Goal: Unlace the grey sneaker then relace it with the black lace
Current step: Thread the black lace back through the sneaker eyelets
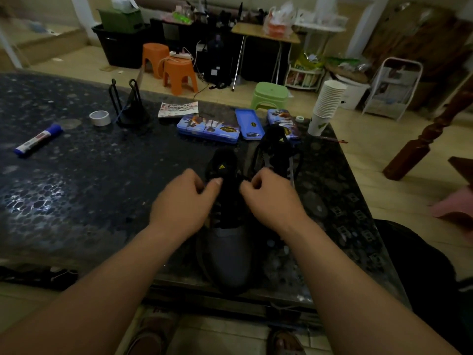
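A grey sneaker (230, 252) with a black tongue lies on the dark stone table (76, 188), toe pointing toward me at the near edge. Black lace (217, 216) crosses its eyelets. My left hand (184, 198) and my right hand (268, 196) sit on either side of the upper eyelets, fingers curled, each pinching the lace near the tongue. The lace ends themselves are hard to make out in the dim light. A second sneaker (276, 152) lies just beyond, to the right.
Three blue tin cases (208, 128) lie behind the shoes. A stack of paper cups (326, 106) stands at the table's far right corner. A tape roll (99, 117), a black stand (130, 106) and a blue marker (38, 140) are on the left.
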Motion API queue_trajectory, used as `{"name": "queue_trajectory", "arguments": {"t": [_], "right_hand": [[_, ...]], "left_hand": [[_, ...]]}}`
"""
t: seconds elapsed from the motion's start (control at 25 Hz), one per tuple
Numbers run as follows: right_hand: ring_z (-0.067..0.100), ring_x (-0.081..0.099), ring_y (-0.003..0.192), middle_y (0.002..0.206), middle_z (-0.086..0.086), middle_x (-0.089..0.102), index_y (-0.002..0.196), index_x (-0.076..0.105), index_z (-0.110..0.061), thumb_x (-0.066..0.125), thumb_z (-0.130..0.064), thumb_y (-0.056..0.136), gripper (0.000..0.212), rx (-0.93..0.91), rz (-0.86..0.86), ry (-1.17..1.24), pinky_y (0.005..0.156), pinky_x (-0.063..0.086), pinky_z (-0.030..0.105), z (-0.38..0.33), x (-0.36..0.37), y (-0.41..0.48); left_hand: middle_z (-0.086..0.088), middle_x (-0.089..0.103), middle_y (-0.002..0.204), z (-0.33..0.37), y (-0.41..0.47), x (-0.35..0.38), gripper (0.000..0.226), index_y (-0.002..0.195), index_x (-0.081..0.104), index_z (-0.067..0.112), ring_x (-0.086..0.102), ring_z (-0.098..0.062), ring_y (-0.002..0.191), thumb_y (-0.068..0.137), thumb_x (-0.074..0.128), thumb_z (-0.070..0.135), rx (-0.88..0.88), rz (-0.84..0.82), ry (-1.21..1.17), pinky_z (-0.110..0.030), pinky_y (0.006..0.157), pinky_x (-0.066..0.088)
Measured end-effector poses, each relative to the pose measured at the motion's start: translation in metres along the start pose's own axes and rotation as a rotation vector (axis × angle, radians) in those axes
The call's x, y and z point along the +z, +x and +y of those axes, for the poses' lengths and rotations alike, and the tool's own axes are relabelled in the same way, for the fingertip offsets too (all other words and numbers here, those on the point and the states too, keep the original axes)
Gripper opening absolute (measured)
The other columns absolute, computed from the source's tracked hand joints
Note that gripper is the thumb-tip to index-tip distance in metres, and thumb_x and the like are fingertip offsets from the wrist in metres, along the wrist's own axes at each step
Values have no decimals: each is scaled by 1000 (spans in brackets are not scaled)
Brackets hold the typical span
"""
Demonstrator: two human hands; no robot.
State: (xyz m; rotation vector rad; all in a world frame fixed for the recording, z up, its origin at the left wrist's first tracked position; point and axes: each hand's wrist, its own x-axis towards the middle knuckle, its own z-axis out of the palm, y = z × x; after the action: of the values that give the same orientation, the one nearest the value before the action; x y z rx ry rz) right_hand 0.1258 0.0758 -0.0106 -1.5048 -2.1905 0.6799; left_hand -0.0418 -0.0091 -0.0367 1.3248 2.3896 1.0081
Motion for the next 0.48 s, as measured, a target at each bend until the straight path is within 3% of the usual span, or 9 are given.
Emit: {"name": "queue_trajectory", "arguments": {"t": [0.08, 0.24, 0.36, 0.48], "right_hand": [[19, 62, 84, 93, -3, 63, 99, 54, -23, 56, -56, 94, 33, 10, -112, 44, 69, 51, 37, -5, 5, -5], [18, 63, 84, 93, -3, 62, 102, 49, -21, 58, -67, 91, 48, 3, -103, 122, 61, 46, 35, -13, 10, -7], [23, 61, 79, 90, 2, 60, 102, 47, -16, 55, -50, 96, 35, -12, -27, 64, 62, 48, 38, -17, 16, -6], [27, 57, 76, 85, 3, 55, 100, 47, -13, 53, -35, 98, 23, -48, -9, 8, 63, 43, 39, -19, 17, -4]], "left_hand": [[2, 60, 98, 7, -7, 11, 47, 97, 44, 24, 61, -25, 87, 90, 58, 69, -11, -121, -2, -40, 69, 45], [-5, 66, 107, 9, -6, 9, 39, 111, 43, 24, 65, -34, 96, 96, 55, 58, 43, -73, 11, -43, 74, 50], [-8, 66, 107, 13, -7, 9, 35, 112, 45, 21, 65, -37, 96, 99, 53, 52, 67, -63, 73, -44, 76, 50], [-11, 64, 112, 15, -6, 12, 29, 115, 46, 18, 63, -41, 100, 103, 48, 44, 86, -60, 130, -41, 72, 41]]}}
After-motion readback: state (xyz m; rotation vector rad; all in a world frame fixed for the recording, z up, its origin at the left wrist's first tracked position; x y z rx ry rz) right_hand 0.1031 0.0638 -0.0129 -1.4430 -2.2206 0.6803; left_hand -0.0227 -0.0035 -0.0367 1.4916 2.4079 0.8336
